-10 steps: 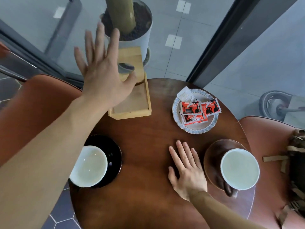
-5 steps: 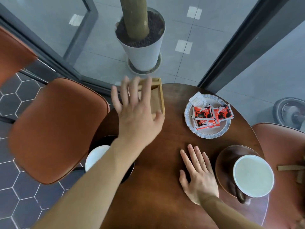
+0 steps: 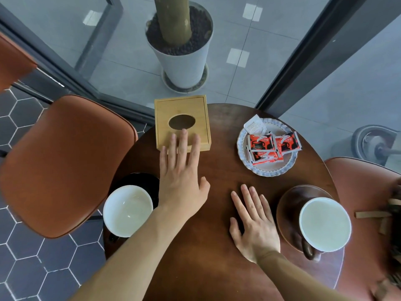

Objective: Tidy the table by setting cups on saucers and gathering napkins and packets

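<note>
On the round wooden table, a white-lined cup sits on a black saucer at the left edge. A second cup rests on a brown saucer at the right. A white scalloped plate at the back right holds red packets and a white packet. A bamboo napkin box with an oval slot stands at the back. My left hand is flat and empty, fingertips on the box's near edge. My right hand lies flat on the table, empty.
A brown padded chair stands left of the table, another chair on the right with a strapped bag on it. Beyond the glass stands a white planter. The black saucer overhangs the table's left edge.
My left hand came down from the air and now rests flat with its fingers on the napkin box. The view tilted, so the box's lid shows. My right hand stayed put.
</note>
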